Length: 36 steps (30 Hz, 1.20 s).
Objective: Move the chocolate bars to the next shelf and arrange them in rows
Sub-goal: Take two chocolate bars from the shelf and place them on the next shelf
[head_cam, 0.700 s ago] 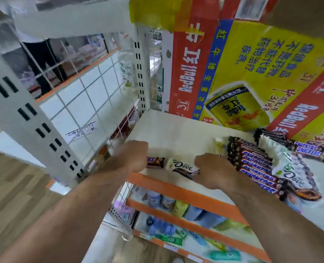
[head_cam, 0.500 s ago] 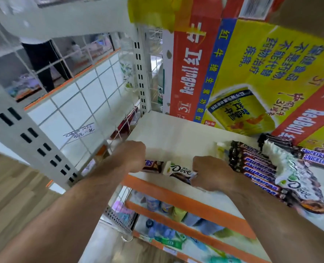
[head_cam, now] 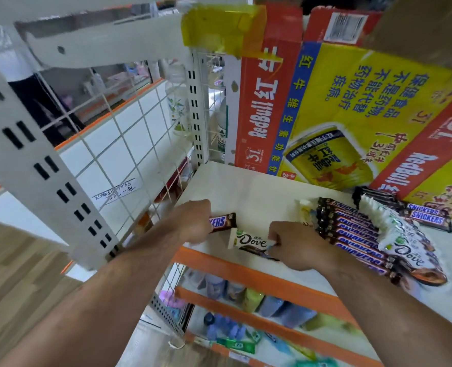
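Grip confirmed on both sides: I see the left hand (head_cam: pixel 193 221) curled round a Snickers bar (head_cam: pixel 224 221), the right hand (head_cam: pixel 297 246) pinching a Dove bar (head_cam: pixel 248 241) just right of it, at the near edge of the shelf (head_cam: pixel 246 189).

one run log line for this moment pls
left hand grips Snickers bar | right hand pinches Dove bar | both at shelf front | Snickers row at right

You have a single view: a wide-angle camera worn on your head. It faces forward and steeply down, close over the white shelf board with an orange front edge (head_cam: pixel 259 186). Your left forearm (head_cam: pixel 100 300) and right forearm (head_cam: pixel 394 303) fill the bottom corners.
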Each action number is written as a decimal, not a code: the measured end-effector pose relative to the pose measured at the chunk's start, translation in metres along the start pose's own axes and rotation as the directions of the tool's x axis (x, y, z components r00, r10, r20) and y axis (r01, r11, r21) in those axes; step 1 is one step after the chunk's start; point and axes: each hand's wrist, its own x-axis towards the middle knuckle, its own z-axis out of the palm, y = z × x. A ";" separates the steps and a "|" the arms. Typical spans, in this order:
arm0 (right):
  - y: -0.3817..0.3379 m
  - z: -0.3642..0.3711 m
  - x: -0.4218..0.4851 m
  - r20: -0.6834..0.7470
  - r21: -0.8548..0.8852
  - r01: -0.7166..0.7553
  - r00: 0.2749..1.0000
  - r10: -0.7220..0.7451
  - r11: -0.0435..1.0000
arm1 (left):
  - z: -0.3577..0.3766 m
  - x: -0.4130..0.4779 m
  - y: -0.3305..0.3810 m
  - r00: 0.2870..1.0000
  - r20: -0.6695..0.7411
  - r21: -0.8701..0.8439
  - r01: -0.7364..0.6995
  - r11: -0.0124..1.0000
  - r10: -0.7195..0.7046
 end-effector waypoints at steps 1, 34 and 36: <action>-0.001 -0.001 -0.005 -0.017 0.059 -0.004 1.000 0.005 0.998 | -0.002 -0.002 0.003 1.000 -0.004 -0.039 -0.017 0.999 0.017; 0.109 0.082 -0.441 -0.362 0.792 -0.060 0.754 0.547 0.607 | 0.097 -0.199 0.280 0.754 0.128 -0.791 -0.314 0.525 0.644; 0.127 0.090 -0.477 -0.360 0.811 -0.060 0.734 0.576 0.582 | 0.108 -0.222 0.316 0.732 0.157 -0.809 -0.290 0.511 0.664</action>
